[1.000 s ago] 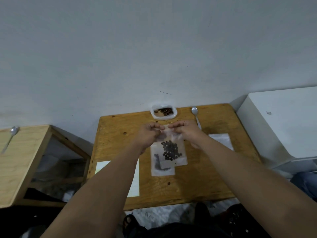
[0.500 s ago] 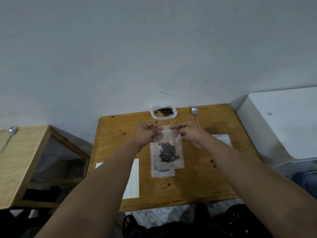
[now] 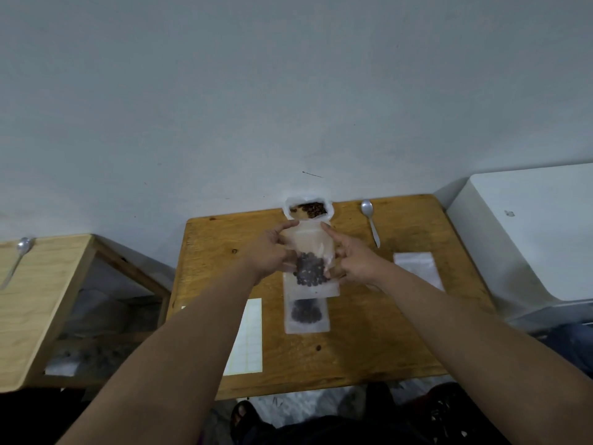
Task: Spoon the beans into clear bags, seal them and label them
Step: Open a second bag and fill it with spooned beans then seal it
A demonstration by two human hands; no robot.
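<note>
— Holding what?
— Gripping a clear bag (image 3: 309,248) of beans (image 3: 309,273) by both side edges: pinching the left edge with the left hand (image 3: 272,252), the right edge with the right hand (image 3: 356,261), over the table (image 3: 369,332).
— And lying around?
— Resting flat just beneath, partly covered: a second filled bag (image 3: 306,316). Sitting at the far edge: the open bean pouch (image 3: 308,210). Lying right of that: a spoon (image 3: 370,224). Lying under the left forearm: a label sheet (image 3: 248,335).
</note>
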